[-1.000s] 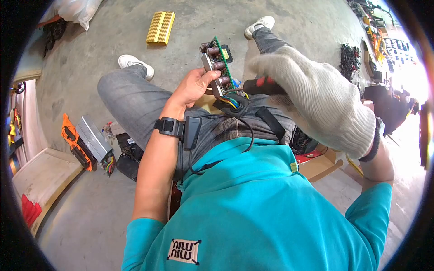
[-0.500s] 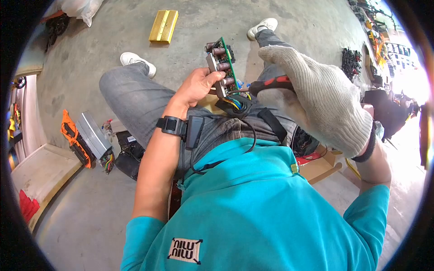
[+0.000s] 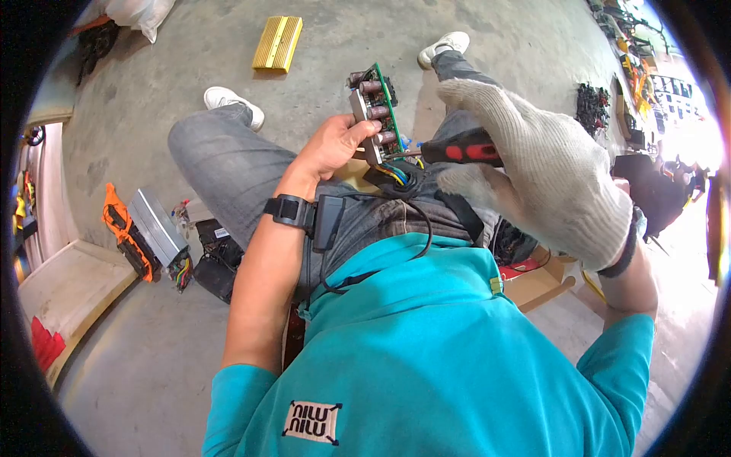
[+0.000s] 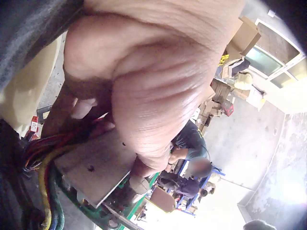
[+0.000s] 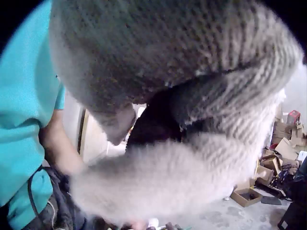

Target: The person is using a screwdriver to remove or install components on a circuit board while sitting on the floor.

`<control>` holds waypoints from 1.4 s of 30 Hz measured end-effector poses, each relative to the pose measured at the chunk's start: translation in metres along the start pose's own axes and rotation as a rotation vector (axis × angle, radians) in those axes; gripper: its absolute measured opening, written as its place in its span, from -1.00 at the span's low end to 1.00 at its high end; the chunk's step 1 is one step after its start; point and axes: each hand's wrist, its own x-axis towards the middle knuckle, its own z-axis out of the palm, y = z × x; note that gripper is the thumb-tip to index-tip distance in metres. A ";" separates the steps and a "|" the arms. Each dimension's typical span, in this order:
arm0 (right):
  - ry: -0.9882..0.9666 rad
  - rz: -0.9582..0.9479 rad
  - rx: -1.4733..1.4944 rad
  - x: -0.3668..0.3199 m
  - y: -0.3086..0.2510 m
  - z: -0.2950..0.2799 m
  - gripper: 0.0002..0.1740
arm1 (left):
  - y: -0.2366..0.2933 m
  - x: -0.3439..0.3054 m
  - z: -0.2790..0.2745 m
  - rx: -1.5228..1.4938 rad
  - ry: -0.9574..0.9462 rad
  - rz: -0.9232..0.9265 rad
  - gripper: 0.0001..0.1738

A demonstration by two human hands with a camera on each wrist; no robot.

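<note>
My bare left hand (image 3: 333, 147) grips the metal plate (image 3: 363, 126) of a green circuit board (image 3: 384, 103) carrying several capacitors, its thumb lying over them. In the left wrist view the plate (image 4: 98, 165) and the board's green edge show below the hand (image 4: 158, 81). Yellow, blue and green wires (image 3: 396, 175) leave the board's lower end. My gloved right hand (image 3: 544, 167) holds a black and red screwdriver (image 3: 464, 150), its shaft reaching the lower end of the board. In the right wrist view the glove (image 5: 158, 177) hides most of the dark handle; the tip's exact contact cannot be told.
A yellow finned case (image 3: 277, 44) lies on the floor ahead, between two white shoes. At the left are a silver case (image 3: 158, 227), an orange part (image 3: 118, 221) and a wooden board (image 3: 76, 286). A cardboard box (image 3: 537, 286) stands to the right.
The board and left hand have shifted slightly to the right. The right hand's glove, blurred earlier, shows sharply, and its fingers have loosened and spread from the screwdriver's handle.
</note>
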 end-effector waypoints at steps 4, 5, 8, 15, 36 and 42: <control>0.080 -0.183 0.010 0.000 0.000 -0.005 -0.38 | -0.006 -0.002 0.003 -0.030 -0.001 0.048 -0.55; 0.079 -0.184 0.010 0.002 0.003 -0.005 -0.38 | -0.008 -0.001 0.001 -0.032 0.000 0.047 -0.55; 0.105 -0.374 -0.107 0.006 0.008 -0.003 -0.38 | -0.011 0.002 -0.004 0.019 -0.051 0.061 -0.55; 0.066 -0.038 0.010 0.002 0.000 0.001 -0.43 | -0.005 0.002 -0.002 -0.061 -0.062 0.035 -0.41; 0.055 -0.152 0.105 0.013 0.002 0.002 -0.58 | -0.001 -0.002 -0.002 -0.023 -0.075 0.057 -0.52; 0.101 -0.342 0.082 0.016 0.002 -0.004 -0.58 | -0.010 0.004 -0.003 -0.083 -0.094 0.095 -0.48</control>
